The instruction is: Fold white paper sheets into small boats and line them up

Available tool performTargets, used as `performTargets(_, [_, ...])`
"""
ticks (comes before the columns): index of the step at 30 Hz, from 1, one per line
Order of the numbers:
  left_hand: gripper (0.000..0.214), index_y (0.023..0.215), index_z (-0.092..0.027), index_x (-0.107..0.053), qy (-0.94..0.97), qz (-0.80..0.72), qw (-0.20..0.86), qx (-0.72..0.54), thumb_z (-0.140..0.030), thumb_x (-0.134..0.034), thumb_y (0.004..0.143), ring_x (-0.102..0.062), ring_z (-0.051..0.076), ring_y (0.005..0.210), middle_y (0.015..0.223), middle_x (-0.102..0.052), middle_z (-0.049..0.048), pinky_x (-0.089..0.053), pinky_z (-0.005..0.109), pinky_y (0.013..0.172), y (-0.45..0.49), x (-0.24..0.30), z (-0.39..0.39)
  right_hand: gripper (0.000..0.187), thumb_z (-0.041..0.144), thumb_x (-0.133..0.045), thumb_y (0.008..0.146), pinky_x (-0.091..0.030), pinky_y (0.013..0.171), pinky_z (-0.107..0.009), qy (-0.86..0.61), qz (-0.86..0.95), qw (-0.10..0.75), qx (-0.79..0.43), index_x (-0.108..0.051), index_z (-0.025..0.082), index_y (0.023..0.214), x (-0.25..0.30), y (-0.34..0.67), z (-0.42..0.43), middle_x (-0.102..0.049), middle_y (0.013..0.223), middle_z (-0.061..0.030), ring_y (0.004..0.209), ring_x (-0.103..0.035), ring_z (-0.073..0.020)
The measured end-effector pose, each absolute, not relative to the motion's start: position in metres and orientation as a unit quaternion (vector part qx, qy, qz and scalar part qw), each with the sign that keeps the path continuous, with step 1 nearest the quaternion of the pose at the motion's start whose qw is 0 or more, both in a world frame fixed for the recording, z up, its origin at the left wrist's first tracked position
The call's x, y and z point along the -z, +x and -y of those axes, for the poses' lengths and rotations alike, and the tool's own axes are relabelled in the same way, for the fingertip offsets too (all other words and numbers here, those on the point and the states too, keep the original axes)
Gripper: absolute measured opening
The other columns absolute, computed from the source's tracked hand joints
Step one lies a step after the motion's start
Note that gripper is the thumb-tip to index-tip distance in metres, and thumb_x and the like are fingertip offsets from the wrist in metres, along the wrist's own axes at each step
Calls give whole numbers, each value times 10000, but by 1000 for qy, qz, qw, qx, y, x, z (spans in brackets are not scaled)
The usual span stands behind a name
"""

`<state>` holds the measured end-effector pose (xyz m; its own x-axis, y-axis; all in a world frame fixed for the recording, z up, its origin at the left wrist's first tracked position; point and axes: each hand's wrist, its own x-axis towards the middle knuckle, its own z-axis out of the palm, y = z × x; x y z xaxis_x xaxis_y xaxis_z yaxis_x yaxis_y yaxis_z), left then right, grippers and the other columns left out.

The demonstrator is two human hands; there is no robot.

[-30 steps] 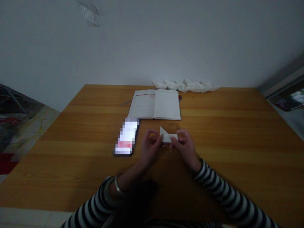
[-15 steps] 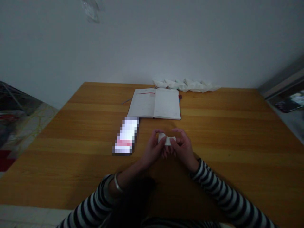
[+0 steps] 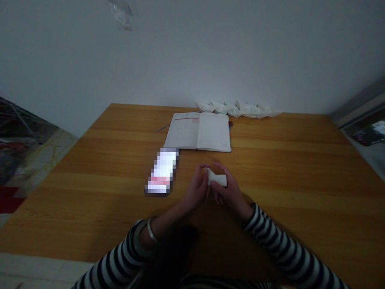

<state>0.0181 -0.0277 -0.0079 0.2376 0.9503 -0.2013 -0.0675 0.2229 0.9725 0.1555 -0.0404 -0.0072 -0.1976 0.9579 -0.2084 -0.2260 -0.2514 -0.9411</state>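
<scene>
Between my two hands is a small piece of folded white paper [image 3: 220, 180], held above the wooden table [image 3: 294, 172]. My left hand [image 3: 196, 188] pinches its left end, where a flap stands up at an angle. My right hand [image 3: 231, 190] grips the right part, with the thumb lying on its front face. The fingers behind the paper are partly hidden. An open notebook [image 3: 184, 132] lies beyond my hands, and a phone [image 3: 162, 170] with a lit, pixelated screen lies to their left.
A row of crumpled white paper or cloth [image 3: 237, 109] lies along the table's back edge against the wall [image 3: 210, 52]. Clear plastic [image 3: 121, 15] sticks to the wall. Past the table's right edge is a dark object [image 3: 368, 134] with a shiny surface.
The paper has gone from a flat strip across both thumbs to a shape with its left flap raised. My left thumb has shifted off its front, and the view has moved slightly.
</scene>
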Motion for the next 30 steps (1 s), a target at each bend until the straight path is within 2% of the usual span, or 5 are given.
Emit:
performTargets(6, [521, 1276, -219, -405, 457, -389, 688, -407, -488, -639, 897, -449, 88, 473, 572, -484, -96, -304, 172, 455, 17, 10, 25, 688, 377, -675, 877, -313, 347, -143, -389, 386, 468, -694, -322, 221, 1446, 5, 162, 40, -502, 480, 132, 357, -390, -70])
performTargets(17, [476, 1342, -183, -428, 536, -405, 631, -389, -511, -446, 997, -407, 89, 480, 593, -459, -76, -320, 184, 456, 0, 1, 18, 818, 469, -549, 972, -436, 356, -169, -327, 431, 401, -739, -26, 311, 1582, -5, 176, 36, -630, 735, 58, 368, -357, -43])
performTargets(25, [400, 1341, -239, -395, 495, -434, 642, -393, -469, -383, 1015, -366, 102, 395, 514, -440, -102, -272, 179, 406, -6, -1, 13, 759, 430, -534, 969, -389, 334, -143, -351, 400, 395, -749, -112, 294, 1585, -6, 182, 34, -580, 613, 89, 340, -299, -44])
performTargets(27, [337, 1301, -238, -456, 523, -423, 614, -412, -373, -442, 992, -464, 120, 521, 625, -515, -59, -382, 203, 500, -10, -2, 10, 695, 405, -514, 970, -336, 307, -132, -347, 382, 399, -758, -191, 291, 1574, -6, 184, 34, -503, 531, 118, 321, -239, -48])
performTargets(30, [372, 1278, -229, -558, 638, -417, 505, -405, -251, -562, 906, -566, 192, 905, 978, -584, 49, -491, 333, 831, -14, -5, 9, 582, 371, -511, 958, -296, 299, -134, -332, 351, 400, -779, -377, 239, 1508, -5, 186, 32, -413, 468, 133, 315, -170, -48])
